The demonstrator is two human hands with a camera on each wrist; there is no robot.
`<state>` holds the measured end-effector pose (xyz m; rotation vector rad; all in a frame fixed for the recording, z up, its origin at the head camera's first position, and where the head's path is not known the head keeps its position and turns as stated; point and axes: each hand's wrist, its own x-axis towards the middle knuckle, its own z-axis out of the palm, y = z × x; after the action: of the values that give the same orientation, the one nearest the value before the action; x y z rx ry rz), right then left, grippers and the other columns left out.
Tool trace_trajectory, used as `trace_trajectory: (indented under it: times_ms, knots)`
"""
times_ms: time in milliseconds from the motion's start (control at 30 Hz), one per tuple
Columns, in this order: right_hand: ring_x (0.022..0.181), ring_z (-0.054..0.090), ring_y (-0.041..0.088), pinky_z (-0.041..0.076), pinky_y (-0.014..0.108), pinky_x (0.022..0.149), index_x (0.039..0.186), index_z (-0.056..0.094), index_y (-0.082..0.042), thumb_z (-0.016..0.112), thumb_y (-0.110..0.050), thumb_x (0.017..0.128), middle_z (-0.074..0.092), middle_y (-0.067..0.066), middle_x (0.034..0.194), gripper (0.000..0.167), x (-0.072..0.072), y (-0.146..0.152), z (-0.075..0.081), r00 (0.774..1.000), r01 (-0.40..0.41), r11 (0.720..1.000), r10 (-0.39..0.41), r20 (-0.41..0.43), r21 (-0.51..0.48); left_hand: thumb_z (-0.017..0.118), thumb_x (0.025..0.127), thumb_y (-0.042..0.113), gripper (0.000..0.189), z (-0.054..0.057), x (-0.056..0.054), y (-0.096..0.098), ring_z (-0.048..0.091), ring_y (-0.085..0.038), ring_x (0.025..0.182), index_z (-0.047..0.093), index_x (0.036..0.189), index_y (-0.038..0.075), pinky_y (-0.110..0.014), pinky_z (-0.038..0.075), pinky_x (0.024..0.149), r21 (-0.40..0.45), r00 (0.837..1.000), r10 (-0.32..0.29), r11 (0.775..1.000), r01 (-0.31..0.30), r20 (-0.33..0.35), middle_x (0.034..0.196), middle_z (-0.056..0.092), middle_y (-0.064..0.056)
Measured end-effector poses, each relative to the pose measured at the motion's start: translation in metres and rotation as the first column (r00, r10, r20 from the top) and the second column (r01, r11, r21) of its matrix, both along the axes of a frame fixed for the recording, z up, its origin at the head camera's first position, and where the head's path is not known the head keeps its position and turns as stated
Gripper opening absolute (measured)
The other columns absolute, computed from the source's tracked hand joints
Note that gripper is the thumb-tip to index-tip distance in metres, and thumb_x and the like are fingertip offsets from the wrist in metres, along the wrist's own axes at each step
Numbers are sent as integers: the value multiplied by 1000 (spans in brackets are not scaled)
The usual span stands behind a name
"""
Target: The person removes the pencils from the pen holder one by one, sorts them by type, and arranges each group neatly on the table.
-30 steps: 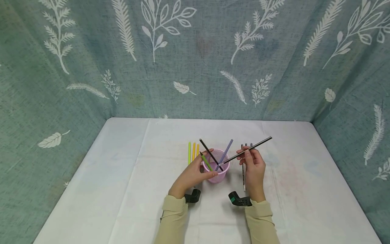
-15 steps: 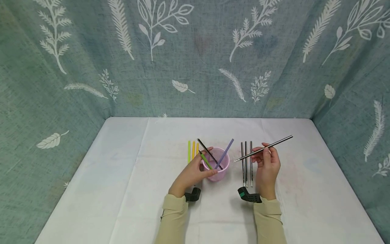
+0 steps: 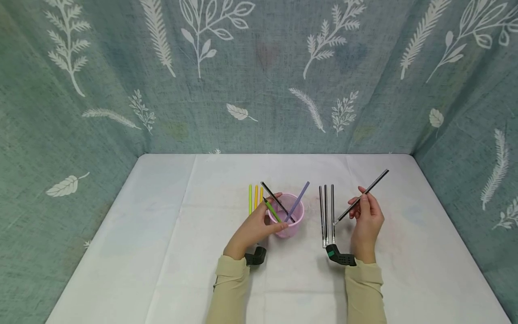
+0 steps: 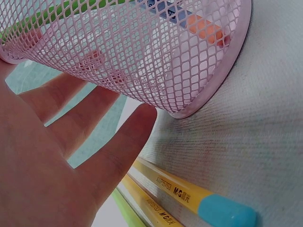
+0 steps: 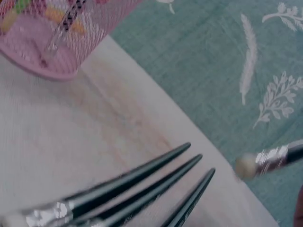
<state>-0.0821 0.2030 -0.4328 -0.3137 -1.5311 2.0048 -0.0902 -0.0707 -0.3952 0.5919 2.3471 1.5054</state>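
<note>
My left hand (image 3: 255, 227) holds the pink mesh pencil cup (image 3: 288, 232), thumb at its near rim and fingers along its left side. Inside lean a green pencil (image 3: 272, 210), a black pencil (image 3: 270, 192) and a purple pencil (image 3: 300, 196). To the right of the cup, my right hand (image 3: 367, 220) pinches another black pencil (image 3: 378, 180), slanted, its lower end near the table pencils. The right wrist view shows its silver ferrule and pale tip (image 5: 246, 167). Left of that hand, three black pencils (image 3: 326, 209) lie side by side on the white table.
Left of the cup, partly behind my left hand, lie yellow pencils (image 4: 189, 187) and a light-green pencil (image 3: 250, 198). A leaf-patterned green curtain (image 3: 259, 90) stands behind the white tablecloth (image 3: 182, 252) and along both sides.
My right hand has moved right, away from the cup, carrying the black pencil, whose lower end has come out from over the cup. The left hand keeps its hold.
</note>
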Motion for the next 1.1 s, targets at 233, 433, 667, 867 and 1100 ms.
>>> trace_trajectory:
  times_ms: [233,433,667,867,1100]
  knots:
    - [58,40,12,34,20,46,117,60,-16,50,-23,91,57,7,81,28,-4,5,-12,938,-91,989,45,343,118,70,76,35,75,-1,-2,-1,52,-14,73,29,138,29,-32,45,65,25,1000,-5,1000,5,8,118,46,-17]
    - [66,41,11,34,20,54,122,56,-23,48,-19,89,58,5,88,34,-9,6,-21,880,-136,961,5,476,241,70,76,34,74,1,-3,-1,53,-15,76,29,138,30,-32,46,67,30,1000,-4,1000,4,11,122,45,-15]
    - [87,45,16,37,21,62,129,49,-17,44,-19,87,55,6,102,42,-9,6,-23,804,-241,888,-43,592,392,69,76,33,74,1,-2,-2,52,-14,75,29,138,28,-31,45,67,32,1000,-5,999,4,7,122,44,-16]
    - [88,52,23,42,31,69,129,46,-5,49,-16,86,57,12,102,45,-7,5,-21,789,-336,771,-83,608,541,69,76,36,78,-10,-6,-3,56,-17,77,22,136,44,-33,46,68,32,999,-2,999,1,33,127,43,-12]
    - [93,53,28,41,41,77,129,46,-2,50,-14,83,58,15,105,47,-7,4,-22,790,-388,678,-104,604,624,69,72,45,79,-33,-14,-4,58,-15,80,20,134,50,-32,47,69,24,1000,7,1000,-7,19,124,43,1]
